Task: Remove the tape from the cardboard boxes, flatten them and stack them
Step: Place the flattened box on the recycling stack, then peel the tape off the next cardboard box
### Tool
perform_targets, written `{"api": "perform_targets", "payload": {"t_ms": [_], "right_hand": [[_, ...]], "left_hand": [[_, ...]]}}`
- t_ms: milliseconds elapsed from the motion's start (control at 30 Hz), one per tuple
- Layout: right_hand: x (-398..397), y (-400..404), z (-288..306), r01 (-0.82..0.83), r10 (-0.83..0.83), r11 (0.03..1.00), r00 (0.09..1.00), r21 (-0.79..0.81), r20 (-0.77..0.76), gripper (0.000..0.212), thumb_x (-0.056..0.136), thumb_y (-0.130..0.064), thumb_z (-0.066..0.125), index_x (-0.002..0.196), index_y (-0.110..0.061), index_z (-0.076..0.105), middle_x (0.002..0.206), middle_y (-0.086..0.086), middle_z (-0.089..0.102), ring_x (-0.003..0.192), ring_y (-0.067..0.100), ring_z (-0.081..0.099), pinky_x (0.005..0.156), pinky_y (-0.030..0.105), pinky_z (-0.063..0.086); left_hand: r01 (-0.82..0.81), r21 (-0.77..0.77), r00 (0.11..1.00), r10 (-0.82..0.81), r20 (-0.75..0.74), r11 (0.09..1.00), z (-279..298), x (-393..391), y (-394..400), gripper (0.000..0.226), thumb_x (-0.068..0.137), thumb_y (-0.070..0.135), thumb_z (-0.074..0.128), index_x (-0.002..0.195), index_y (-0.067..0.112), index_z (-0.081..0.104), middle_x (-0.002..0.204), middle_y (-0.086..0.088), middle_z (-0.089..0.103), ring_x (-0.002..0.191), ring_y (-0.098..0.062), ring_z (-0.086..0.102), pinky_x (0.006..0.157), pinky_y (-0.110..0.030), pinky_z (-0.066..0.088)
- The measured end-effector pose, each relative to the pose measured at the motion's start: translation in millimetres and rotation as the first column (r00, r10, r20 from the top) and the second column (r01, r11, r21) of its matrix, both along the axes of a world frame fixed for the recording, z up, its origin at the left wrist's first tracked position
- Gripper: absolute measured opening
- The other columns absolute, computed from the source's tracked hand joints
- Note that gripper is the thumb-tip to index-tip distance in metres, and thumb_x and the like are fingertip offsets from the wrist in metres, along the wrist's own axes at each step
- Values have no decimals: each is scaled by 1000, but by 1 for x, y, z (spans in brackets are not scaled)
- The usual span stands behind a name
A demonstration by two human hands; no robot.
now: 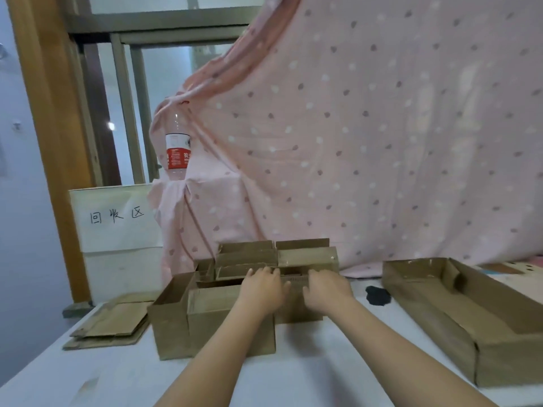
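At the middle of the desk (293, 362) we hold the open box (217, 318) with both hands, left hand (260, 289) and right hand (326, 289), fingers (264, 271) curled over its inner flaps (exact grip unclear), and pulling unevenly may tear them.

Boxes (217, 315) matt brown cardboard; table (293, 362) smooth white; curtain (352, 127) soft dotted cloth; bottle (177, 148) clear plastic, probably glossy.

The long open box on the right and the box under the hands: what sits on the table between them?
In the head view, a small black lump lies on the white table between the long open box and the handled box; what it is can't be told.
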State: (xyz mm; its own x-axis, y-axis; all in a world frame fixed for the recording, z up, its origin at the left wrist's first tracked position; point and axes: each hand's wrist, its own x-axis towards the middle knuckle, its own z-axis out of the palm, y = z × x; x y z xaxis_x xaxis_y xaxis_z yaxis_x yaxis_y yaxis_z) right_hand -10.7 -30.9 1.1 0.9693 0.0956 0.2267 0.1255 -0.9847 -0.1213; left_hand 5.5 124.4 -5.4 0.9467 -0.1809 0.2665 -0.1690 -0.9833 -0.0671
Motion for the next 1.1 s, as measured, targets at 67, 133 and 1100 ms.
{"api": "perform_targets", "payload": {"t_ms": [67, 133, 1100], "right_hand": [[10, -15, -7, 23, -22, 999, 999, 30, -39, 33, 98, -32, 43, 123, -13, 55, 124, 11, 62, 113, 30, 60, 79, 33, 43], [20, -28, -15, 31, -24, 996, 996, 87, -80, 33, 98, -34, 44, 122, -14, 55, 122, 10, 63, 110, 30, 61, 74, 31, 42], [102, -96, -110, -9, 269, 441, 955, 897, -123, 87, 73, -26, 89, 143, -32, 37, 135, -3, 55, 102, -1, 60, 73, 12, 53]], "left_hand": [[15, 14, 1000, -15, -10, 1000, -4, 11, -14, 54, 103, 46, 32, 136, 7, 49, 140, -16, 52, 130, -32, 47, 113, -45, 29], [28, 18, 999, -28, -18, 999, -8, 23, -24, 55, 103, 47, 31, 136, 7, 49, 140, -16, 52, 130, -32, 48, 113, -45, 29], [240, -459, 971, -222, 95, 855, -27, 82, -58, 7, 93, 29, 64, 93, 29, 57, 99, 2, 69, 96, -27, 64, 79, -37, 52]]}}
